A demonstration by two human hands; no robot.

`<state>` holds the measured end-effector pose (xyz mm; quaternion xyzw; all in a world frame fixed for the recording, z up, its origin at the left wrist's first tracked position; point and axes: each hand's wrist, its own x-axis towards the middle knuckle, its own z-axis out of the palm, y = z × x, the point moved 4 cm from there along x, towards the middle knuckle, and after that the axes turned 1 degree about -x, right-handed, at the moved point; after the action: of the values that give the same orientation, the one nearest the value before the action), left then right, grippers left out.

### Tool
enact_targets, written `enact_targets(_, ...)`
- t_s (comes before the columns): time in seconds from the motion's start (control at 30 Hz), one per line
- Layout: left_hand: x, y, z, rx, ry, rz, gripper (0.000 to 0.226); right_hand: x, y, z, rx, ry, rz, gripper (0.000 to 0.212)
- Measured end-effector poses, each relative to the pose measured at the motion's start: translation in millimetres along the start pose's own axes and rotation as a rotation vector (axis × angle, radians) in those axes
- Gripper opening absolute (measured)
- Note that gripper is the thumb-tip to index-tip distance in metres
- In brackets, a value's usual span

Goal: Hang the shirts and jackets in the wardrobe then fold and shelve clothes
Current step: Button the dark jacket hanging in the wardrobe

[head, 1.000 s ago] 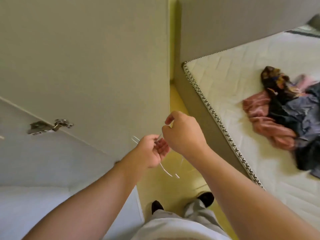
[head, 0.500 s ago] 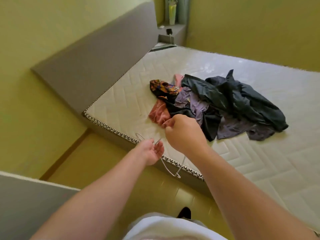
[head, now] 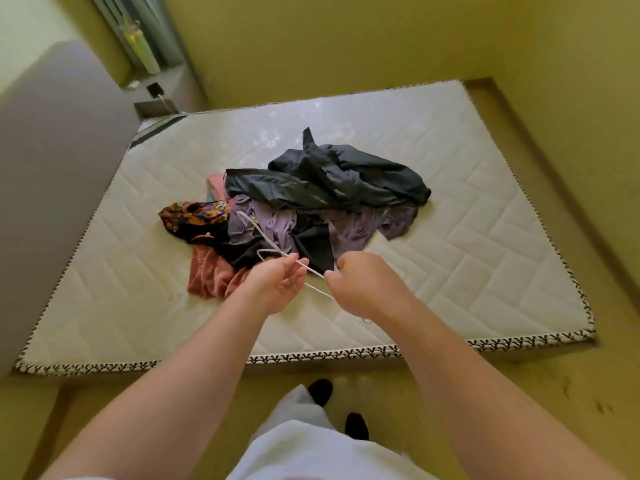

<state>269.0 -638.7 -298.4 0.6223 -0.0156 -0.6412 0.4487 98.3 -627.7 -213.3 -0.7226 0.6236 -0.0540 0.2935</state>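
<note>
Both forearms reach fwd over the near edge of the bed, bare, wrists close together. Left grip is palm-up, fingers loosely curled round a wire hanger. Right grip is knuckles-up w/ fingers curled in, pinching the same wire at its left side. Can't tell if it's one hanger or several nested.

Hanger is thin white wire, bent in narrow loops. Its far end sticks out past the left grip, held in the air above the clothes pile.

The pile sits mid-mattress, crumpled and overlapping:
- dark grey jacket, slick-looking fabric, on top at the back
- lilac shirt, soft, under it
- black piece btwn the folds
- orange-and-black patterned garment at the left
- pink garment, nearest, just beside the left wrist

Mattress is bare, white, quilted in chevrons, w/ black-and-white stitched edging. Grey padded headboard stands at the left. Yellowish floor below, w/ pale trousers and dark socks in view.
</note>
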Motion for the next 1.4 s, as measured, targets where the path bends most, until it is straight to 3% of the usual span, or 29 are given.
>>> enact_targets(0.13,22,7,44,0.195,-0.150,0.110,0.008,29,20,-3,0.137,0.025,0.036,0.035)
enact_targets(0.33,60,21,91,0.612,-0.390,0.280,0.021,109,29,-4,0.276,0.126,0.165,0.058)
enact_targets(0.47,102,20,103,0.783,-0.556,0.185,0.027,170,45,15,0.244,0.108,0.335,0.056)
enact_targets(0.67,196,60,110,1.135,-0.719,-0.037,0.020,235,63,60,0.474,0.119,0.602,0.043)
enact_targets(0.77,272,102,120,1.415,-0.562,-0.029,0.021,263,65,72,0.528,0.147,0.601,0.037)
enact_targets(0.87,350,146,136,1.643,-0.324,0.197,0.024,289,68,80,0.547,0.161,0.563,0.030)
enact_targets(1.0,437,189,146,1.910,-0.129,0.438,0.053,317,77,95,0.559,0.154,0.580,0.028)
enact_targets(1.23,526,212,135,2.040,-0.053,0.465,0.071,339,86,121,0.560,0.157,0.600,0.032)
enact_targets(1.4,547,211,131,2.058,-0.065,0.631,0.046,355,87,128,0.549,0.170,0.582,0.028)
